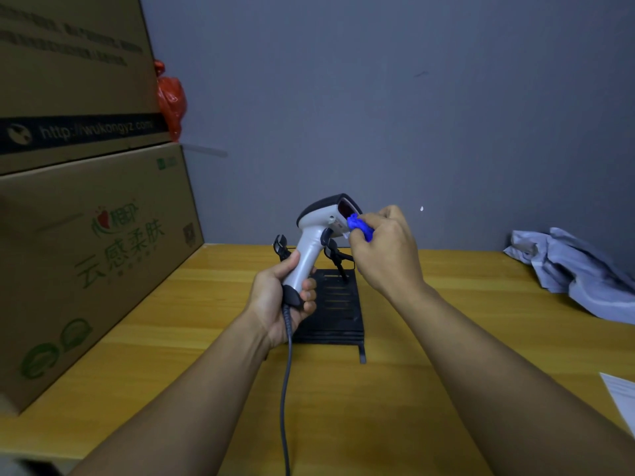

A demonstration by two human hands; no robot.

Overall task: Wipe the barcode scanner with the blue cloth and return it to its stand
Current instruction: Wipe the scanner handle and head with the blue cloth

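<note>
A white and black barcode scanner (314,231) is held upright above the table, its dark window facing right. My left hand (280,298) grips its handle near the bottom, where a grey cable (286,389) runs down toward me. My right hand (385,250) is closed on a bunched blue cloth (359,228), which presses against the scanner's front just below the window. The black stand (335,310) sits on the table under and behind both hands, its cradle arm partly hidden by them.
Two stacked cardboard boxes (92,242) fill the left side, with a red plastic bag (170,97) behind them. A crumpled grey cloth (577,269) lies at the right on the yellow wooden table (429,355). White paper (622,396) pokes in at the right edge. A grey wall stands behind.
</note>
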